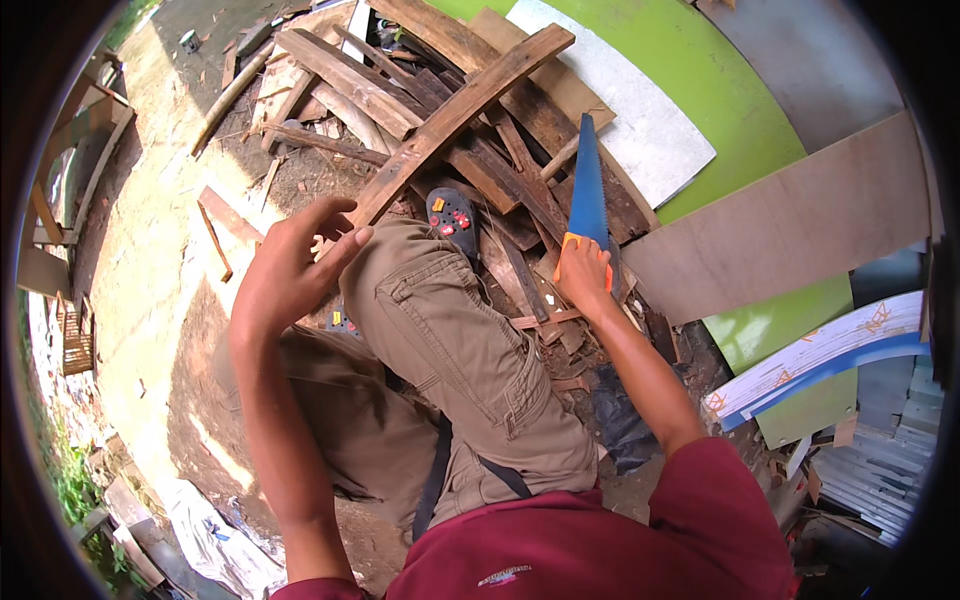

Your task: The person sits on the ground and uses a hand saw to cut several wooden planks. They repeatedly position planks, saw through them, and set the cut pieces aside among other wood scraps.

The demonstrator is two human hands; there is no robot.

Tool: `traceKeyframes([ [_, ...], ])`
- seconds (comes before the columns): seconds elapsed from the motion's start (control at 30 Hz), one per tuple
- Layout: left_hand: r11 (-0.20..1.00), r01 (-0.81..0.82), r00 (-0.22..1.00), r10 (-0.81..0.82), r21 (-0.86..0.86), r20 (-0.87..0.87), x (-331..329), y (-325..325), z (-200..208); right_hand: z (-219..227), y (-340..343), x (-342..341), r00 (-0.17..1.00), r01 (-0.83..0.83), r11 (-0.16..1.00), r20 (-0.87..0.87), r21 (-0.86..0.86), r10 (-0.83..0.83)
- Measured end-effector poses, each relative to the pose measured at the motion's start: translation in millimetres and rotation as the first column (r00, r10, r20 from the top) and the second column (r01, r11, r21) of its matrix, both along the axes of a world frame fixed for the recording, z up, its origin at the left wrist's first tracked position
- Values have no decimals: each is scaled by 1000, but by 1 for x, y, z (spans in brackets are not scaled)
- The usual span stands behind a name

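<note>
My right hand (584,272) is wrapped round the orange handle of a handsaw (587,190). The saw's blue blade points up and away from me, apart from the long plank. On the left, my left hand (305,258) has its fingers curved and thumb apart, beside the near end of a long brown wooden plank (465,115). Whether the fingertips touch that end I cannot tell. The plank lies slantwise over a heap of other boards, its near end by my raised knee.
Scrap boards (370,90) are heaped ahead, around my shoe (453,218). On the right lean a plywood strip (780,215), a white sheet (640,110) and green panels (720,70). A black plastic bag (622,420) lies by my right forearm. White cloth (215,540) is at lower left.
</note>
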State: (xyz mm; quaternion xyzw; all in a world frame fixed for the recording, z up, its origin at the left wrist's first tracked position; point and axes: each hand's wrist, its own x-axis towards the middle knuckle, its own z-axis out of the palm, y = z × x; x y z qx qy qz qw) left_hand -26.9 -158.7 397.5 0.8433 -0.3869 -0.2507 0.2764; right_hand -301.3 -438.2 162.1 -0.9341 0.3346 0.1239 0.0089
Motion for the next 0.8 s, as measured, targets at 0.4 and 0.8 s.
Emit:
traceKeyframes([
  [0.4,936,81,996,-66,-343,54,-9,-59,-10,-60,-164,142,887,-447,883,59,-142,458],
  [0.8,961,86,996,-88,-262,6,10,-91,-26,-70,-217,177,722,-536,837,-455,109,522],
])
